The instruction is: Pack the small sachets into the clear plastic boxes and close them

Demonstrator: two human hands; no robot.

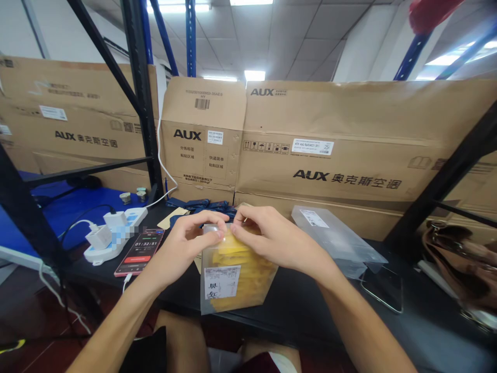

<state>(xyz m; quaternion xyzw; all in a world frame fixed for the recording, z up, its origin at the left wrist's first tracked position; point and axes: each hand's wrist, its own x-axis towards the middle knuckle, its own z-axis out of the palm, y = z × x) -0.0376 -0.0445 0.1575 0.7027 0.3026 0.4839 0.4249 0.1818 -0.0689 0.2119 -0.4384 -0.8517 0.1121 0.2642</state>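
Observation:
A clear plastic box (248,295) filled with yellow packets (243,261) stands upright at the table's front edge, a printed white label (222,283) on its near face. My left hand (190,241) pinches the box's top left edge between thumb and fingers. At the top middle, my right hand (262,230) has its thumb and fingers closed together at the opening by the yellow packets; what lies between the fingertips is hidden. Behind my hands lie several dark blue packets (200,203), partly covered by my hands.
Left of the box are a phone (139,254) showing a timer and a white power strip (116,238) with plugs and cables. To the right lie clear plastic boxes (337,238), a dark phone (383,289) and a brown bag (456,264). Large cardboard boxes (349,124) wall the back.

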